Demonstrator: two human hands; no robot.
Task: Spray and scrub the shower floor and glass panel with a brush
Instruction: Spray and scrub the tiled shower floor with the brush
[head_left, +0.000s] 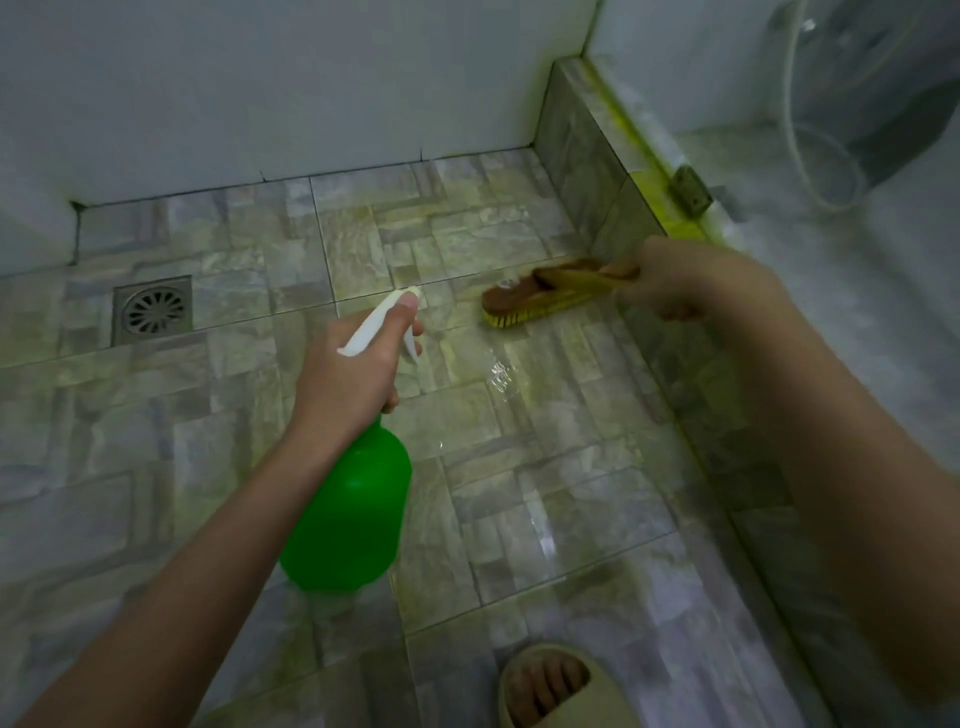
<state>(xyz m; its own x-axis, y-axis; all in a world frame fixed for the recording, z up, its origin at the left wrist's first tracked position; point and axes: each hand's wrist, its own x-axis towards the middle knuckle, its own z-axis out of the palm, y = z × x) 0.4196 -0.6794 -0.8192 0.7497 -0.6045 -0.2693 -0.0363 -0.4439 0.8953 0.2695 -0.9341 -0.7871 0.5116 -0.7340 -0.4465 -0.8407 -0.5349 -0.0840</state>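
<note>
Left hand (345, 384) fingers clamped on sprayer (349, 512) neck; right hand (691, 283) fingers clamped on brush (540, 297) handle, bristles on wet floor (519, 441) beyond fingertips.

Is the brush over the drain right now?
No, the brush sits on the floor beside the low wall, well right of the drain.

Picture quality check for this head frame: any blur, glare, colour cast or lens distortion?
Head view: dim with a greenish cast; the right hand and brush are motion-blurred; the left hand and spray bottle look sharper; small glare patches on the wet floor; wide-angle lens bends the wall lines.
</note>
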